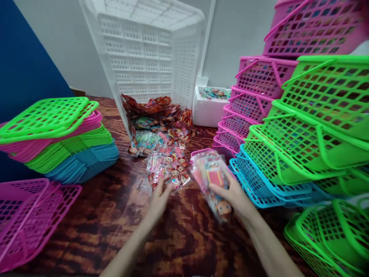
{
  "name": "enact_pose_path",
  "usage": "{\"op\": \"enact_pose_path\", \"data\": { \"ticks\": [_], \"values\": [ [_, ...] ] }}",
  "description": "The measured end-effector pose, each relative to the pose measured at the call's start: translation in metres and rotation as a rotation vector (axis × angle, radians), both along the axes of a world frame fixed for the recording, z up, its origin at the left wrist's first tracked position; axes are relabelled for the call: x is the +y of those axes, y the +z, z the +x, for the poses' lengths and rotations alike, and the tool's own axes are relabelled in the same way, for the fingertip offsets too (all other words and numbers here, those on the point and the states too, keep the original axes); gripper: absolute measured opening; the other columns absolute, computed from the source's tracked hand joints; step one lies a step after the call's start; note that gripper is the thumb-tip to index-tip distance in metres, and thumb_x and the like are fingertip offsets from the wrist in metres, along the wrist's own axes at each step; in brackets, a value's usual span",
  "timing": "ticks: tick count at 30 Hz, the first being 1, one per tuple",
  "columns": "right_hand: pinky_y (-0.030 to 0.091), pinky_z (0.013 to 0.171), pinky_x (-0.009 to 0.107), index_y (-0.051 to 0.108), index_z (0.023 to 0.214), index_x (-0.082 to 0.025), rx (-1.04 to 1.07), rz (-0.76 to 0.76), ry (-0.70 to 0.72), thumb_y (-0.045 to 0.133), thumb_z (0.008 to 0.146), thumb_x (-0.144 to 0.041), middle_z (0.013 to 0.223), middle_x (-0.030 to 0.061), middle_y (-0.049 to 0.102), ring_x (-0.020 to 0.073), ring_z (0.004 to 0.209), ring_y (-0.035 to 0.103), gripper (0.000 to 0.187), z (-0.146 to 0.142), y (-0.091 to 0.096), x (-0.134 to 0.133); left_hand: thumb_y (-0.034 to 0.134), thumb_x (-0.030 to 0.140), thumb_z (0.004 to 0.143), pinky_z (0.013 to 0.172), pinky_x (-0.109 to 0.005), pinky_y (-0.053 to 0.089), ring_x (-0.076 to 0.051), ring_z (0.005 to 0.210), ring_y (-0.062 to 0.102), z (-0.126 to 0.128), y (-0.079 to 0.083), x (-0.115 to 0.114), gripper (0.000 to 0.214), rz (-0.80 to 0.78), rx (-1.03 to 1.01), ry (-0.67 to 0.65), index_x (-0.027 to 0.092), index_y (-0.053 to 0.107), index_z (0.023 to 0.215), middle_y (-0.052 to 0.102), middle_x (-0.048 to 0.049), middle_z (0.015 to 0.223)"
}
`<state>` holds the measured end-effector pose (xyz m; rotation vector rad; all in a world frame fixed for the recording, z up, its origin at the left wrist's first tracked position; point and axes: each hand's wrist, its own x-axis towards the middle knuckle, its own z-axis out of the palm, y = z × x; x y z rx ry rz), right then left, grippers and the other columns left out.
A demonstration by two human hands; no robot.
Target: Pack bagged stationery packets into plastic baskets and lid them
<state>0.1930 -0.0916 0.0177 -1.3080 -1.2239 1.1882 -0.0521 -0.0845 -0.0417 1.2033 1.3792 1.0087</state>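
My right hand (230, 192) is wrapped round a stack of clear plastic doll packets (211, 177), with pink cards and small printed faces showing through the film. My left hand (162, 192) is at the near edge of a heap of similar packets (170, 163) on the table, its thumb and fingers apart; whether it touches them is hard to tell. Behind that heap, a large white plastic crate (138, 57) lies tipped on its side. More packets (161, 113) fill its lower part and spill out towards my hands.
Nested green, pink and blue baskets (83, 161) stand at left, above a magenta basket (25, 223). Filled pink baskets (256, 77) and green baskets (325, 96) rise at right, by blue baskets (253, 181). A white foam box (209, 109) holds packets. The table (127, 231) is dark wood.
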Motion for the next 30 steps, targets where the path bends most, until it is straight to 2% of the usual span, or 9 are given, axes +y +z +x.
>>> {"op": "enact_pose_path", "data": {
  "ticks": [1, 4, 8, 14, 16, 19, 23, 27, 30],
  "values": [
    [0.053, 0.089, 0.036, 0.059, 0.125, -0.023, 0.046, 0.027, -0.045, 0.082, 0.066, -0.035, 0.117, 0.0056, 0.071, 0.0258, 0.104, 0.067, 0.064, 0.011, 0.005, 0.014, 0.044, 0.059, 0.091, 0.082, -0.035, 0.051, -0.022, 0.085, 0.067, 0.02, 0.0, 0.011, 0.065, 0.037, 0.123, -0.047, 0.014, 0.044, 0.138, 0.07, -0.0091, 0.097],
    [0.055, 0.079, 0.031, 0.066, 0.11, -0.021, 0.162, -0.001, -0.1, 0.083, 0.062, -0.033, 0.098, 0.003, 0.076, 0.0226, 0.088, 0.07, 0.052, 0.033, 0.009, 0.057, 0.049, 0.048, 0.092, 0.089, -0.036, 0.046, -0.025, 0.097, 0.065, 0.072, 0.004, 0.044, 0.064, 0.094, 0.225, -0.082, 0.012, 0.037, 0.143, 0.069, -0.0118, 0.102],
    [0.055, 0.061, 0.027, 0.069, 0.094, -0.018, 0.244, -0.126, -0.109, 0.083, 0.057, -0.026, 0.076, 0.0014, 0.075, 0.0187, 0.064, 0.069, 0.041, 0.037, -0.001, 0.091, 0.056, 0.032, 0.088, 0.087, -0.035, 0.045, -0.026, 0.097, 0.065, 0.109, 0.01, 0.066, 0.063, 0.11, 0.3, -0.111, 0.015, 0.034, 0.145, 0.07, -0.0118, 0.105],
    [0.055, 0.056, 0.026, 0.069, 0.085, -0.017, 0.306, -0.176, -0.089, 0.081, 0.062, -0.026, 0.07, 0.0035, 0.074, 0.0176, 0.058, 0.068, 0.028, 0.028, -0.011, 0.093, 0.051, 0.018, 0.085, 0.079, -0.034, 0.046, -0.025, 0.086, 0.065, 0.104, 0.004, 0.054, 0.056, 0.145, 0.338, -0.158, 0.017, 0.039, 0.14, 0.07, -0.0092, 0.1],
    [0.057, 0.058, 0.028, 0.069, 0.086, -0.017, 0.345, -0.2, -0.074, 0.081, 0.063, -0.028, 0.071, 0.0039, 0.074, 0.0189, 0.06, 0.069, 0.028, 0.024, -0.012, 0.089, 0.051, 0.022, 0.087, 0.082, -0.034, 0.047, -0.024, 0.088, 0.064, 0.095, 0.005, 0.045, 0.053, 0.169, 0.337, -0.144, 0.018, 0.04, 0.14, 0.069, -0.0083, 0.102],
    [0.059, 0.059, 0.031, 0.067, 0.086, -0.018, 0.408, -0.256, -0.064, 0.08, 0.064, -0.033, 0.069, 0.0041, 0.074, 0.0211, 0.06, 0.07, 0.029, 0.015, -0.015, 0.078, 0.049, 0.035, 0.092, 0.089, -0.037, 0.046, -0.025, 0.099, 0.062, 0.085, 0.012, 0.039, 0.039, 0.218, 0.226, -0.016, 0.018, 0.053, 0.128, 0.066, -0.0104, 0.108],
    [0.06, 0.064, 0.032, 0.067, 0.093, -0.018, 0.495, -0.311, -0.059, 0.081, 0.065, -0.034, 0.074, 0.0042, 0.075, 0.022, 0.066, 0.072, 0.035, 0.01, -0.016, 0.057, 0.038, 0.045, 0.096, 0.063, -0.03, 0.052, -0.019, 0.071, 0.066, 0.088, 0.019, 0.047, 0.04, 0.152, 0.031, -0.025, 0.016, 0.058, 0.115, 0.066, -0.0058, 0.086],
    [0.059, 0.075, 0.036, 0.067, 0.105, -0.015, 0.281, -0.277, 0.053, 0.079, 0.07, -0.042, 0.086, 0.0081, 0.077, 0.0248, 0.076, 0.073, 0.045, 0.021, -0.012, 0.052, 0.045, 0.037, 0.093, 0.053, -0.024, 0.048, -0.015, 0.054, 0.06, 0.101, 0.017, 0.059, 0.042, 0.143, 0.033, -0.057, 0.015, 0.048, 0.129, 0.057, 0.0045, 0.065],
    [0.053, 0.091, 0.042, 0.062, 0.12, -0.014, -0.143, -0.183, 0.045, 0.078, 0.068, -0.045, 0.106, 0.0112, 0.074, 0.0295, 0.099, 0.07, 0.063, 0.033, -0.009, 0.061, 0.051, 0.026, 0.09, 0.062, -0.025, 0.046, -0.016, 0.063, 0.06, 0.104, 0.017, 0.061, 0.045, 0.213, 0.137, -0.018, 0.017, 0.046, 0.134, 0.055, 0.0049, 0.067]
  ]
}}
